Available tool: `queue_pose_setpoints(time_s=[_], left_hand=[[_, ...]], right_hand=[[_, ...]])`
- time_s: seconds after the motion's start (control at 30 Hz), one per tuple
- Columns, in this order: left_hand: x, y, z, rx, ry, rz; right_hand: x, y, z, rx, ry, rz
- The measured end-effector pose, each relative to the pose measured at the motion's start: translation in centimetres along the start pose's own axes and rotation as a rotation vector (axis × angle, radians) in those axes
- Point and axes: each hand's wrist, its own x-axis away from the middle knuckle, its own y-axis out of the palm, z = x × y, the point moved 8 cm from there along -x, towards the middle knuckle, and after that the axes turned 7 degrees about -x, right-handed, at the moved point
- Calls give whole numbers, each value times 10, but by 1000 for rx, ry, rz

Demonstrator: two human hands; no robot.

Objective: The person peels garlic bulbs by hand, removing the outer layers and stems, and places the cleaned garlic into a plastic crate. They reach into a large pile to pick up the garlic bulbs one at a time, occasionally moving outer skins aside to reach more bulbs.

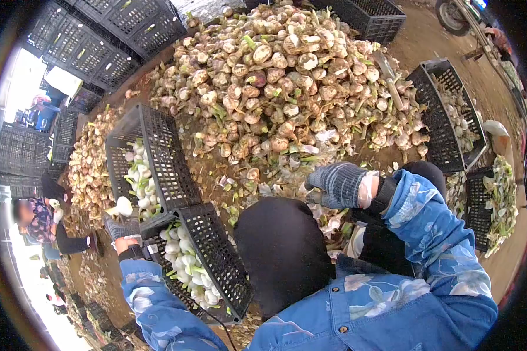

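Observation:
My left hand (123,227), in a grey knit glove, has its fingers round a peeled white garlic bulb (123,206) at the side of the black crates. Beside it, the upper crate (168,158) and lower crate (219,257) both contain clean white bulbs with green stems. My right hand (338,182), also gloved, is in front of the big pile of unpeeled garlic (263,82). Its fingers are curled, and whatever they may hold is hidden. Loose skins and trimmings (293,169) lie on the ground below and beyond it.
At right stand a crate of garlic (445,111) and a crate with green trimmings (480,205). Stacked black crates (93,41) rise at upper left. A person (38,225) sits at far left by another garlic pile (91,169). My dark-covered knee (281,251) juts forward.

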Motion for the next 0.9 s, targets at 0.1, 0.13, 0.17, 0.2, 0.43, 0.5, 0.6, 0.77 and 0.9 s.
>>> queue_pose_setpoints(time_s=[0.1, 0.13, 0.17, 0.2, 0.43, 0.5, 0.6, 0.77, 0.9], left_hand=[[8, 41, 15, 703, -462, 30], [19, 65, 31, 765, -552, 19], [32, 91, 51, 827, -644, 14], [35, 124, 50, 868, -517, -222], [131, 304, 106, -113, 17, -670], [148, 334, 90, -250, -75, -666], [188, 395, 1, -588, -104, -969], [194, 427, -22, -858, 50, -1033], [168, 404, 38, -616, 298, -600]], right_hand=[[-7, 5, 6, -13, -10, 4], [-9, 6, 6, 8, -48, 17], [-11, 11, 11, 7, -39, 3], [-12, 14, 11, 41, -93, 9], [-26, 15, 16, 53, 42, -50], [-27, 10, 16, 73, 35, -4], [-27, 12, 20, 52, 110, -77], [-29, 9, 22, 47, 118, -34], [-30, 8, 24, 57, 141, -65]])
